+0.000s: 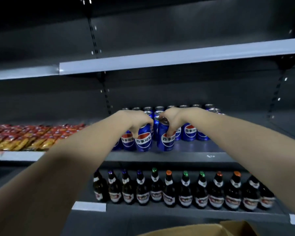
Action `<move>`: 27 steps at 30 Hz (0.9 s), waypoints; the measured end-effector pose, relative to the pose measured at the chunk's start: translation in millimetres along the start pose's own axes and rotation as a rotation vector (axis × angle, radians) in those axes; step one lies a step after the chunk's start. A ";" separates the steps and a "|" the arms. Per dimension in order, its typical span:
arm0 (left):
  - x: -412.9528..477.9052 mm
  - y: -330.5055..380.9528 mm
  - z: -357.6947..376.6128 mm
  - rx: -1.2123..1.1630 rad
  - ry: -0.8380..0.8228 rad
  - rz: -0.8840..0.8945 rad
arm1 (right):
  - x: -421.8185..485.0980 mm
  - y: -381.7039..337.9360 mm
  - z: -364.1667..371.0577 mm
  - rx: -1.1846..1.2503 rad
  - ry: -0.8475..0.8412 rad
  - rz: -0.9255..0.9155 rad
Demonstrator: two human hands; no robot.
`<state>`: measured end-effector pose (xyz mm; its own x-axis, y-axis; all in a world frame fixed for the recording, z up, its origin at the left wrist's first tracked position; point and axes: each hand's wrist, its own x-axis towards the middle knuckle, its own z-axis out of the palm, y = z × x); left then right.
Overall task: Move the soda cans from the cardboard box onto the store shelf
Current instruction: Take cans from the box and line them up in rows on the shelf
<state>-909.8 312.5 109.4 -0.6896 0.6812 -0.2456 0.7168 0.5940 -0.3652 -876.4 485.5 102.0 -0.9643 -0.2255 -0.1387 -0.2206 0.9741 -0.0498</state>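
Both my arms reach to the middle shelf. My left hand grips a blue soda can from above, its base at the shelf's front edge. My right hand grips a second blue can right beside it, slightly tilted. Several more blue cans stand in rows behind and to the right. A corner of the cardboard box shows at the bottom edge; its inside is hidden.
Snack packets fill the shelf section to the left. Dark glass bottles line the shelf below. The upper shelf overhangs the cans. Bare shelf surface lies to the right of the cans.
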 end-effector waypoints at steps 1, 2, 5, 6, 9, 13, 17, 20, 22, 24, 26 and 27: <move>7.9 -6.0 2.8 0.004 -0.008 0.008 | 8.9 0.3 2.1 -0.011 0.003 0.001; 15.2 -10.9 5.8 0.010 -0.014 0.016 | 17.4 0.6 4.2 -0.030 0.006 0.004; 38.2 -21.0 16.8 0.032 -0.026 0.065 | 40.9 3.9 14.3 -0.061 -0.008 0.029; 45.5 -23.3 20.8 0.031 -0.037 0.086 | 48.7 6.2 19.0 -0.059 -0.016 0.039; 67.3 -32.8 34.3 -0.014 -0.074 0.122 | 68.2 11.0 31.9 -0.052 -0.037 0.070; 84.0 -43.2 43.6 0.026 -0.003 0.213 | 84.1 13.9 36.7 -0.053 -0.011 0.093; 84.3 -55.1 56.6 0.064 0.116 0.235 | 89.1 9.3 37.8 -0.047 -0.007 0.089; 78.1 -54.3 61.9 0.048 0.135 0.195 | 91.4 2.9 38.8 -0.063 -0.036 0.092; 75.8 -50.7 61.0 0.065 0.151 0.177 | 88.8 3.2 38.2 -0.043 -0.049 0.116; 74.1 -47.7 63.1 0.087 0.177 0.154 | 82.8 4.9 39.5 -0.023 -0.021 0.124; 72.4 -46.0 68.6 0.070 0.206 0.124 | 77.3 5.6 44.2 0.000 0.042 0.111; 70.7 -44.9 70.8 0.044 0.219 0.105 | 75.8 6.0 48.6 0.037 0.077 0.109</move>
<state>-998.0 303.8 44.9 -0.5693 0.8176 -0.0860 0.7750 0.4988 -0.3880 -943.7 473.4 43.2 -0.9910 -0.1149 -0.0692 -0.1096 0.9911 -0.0756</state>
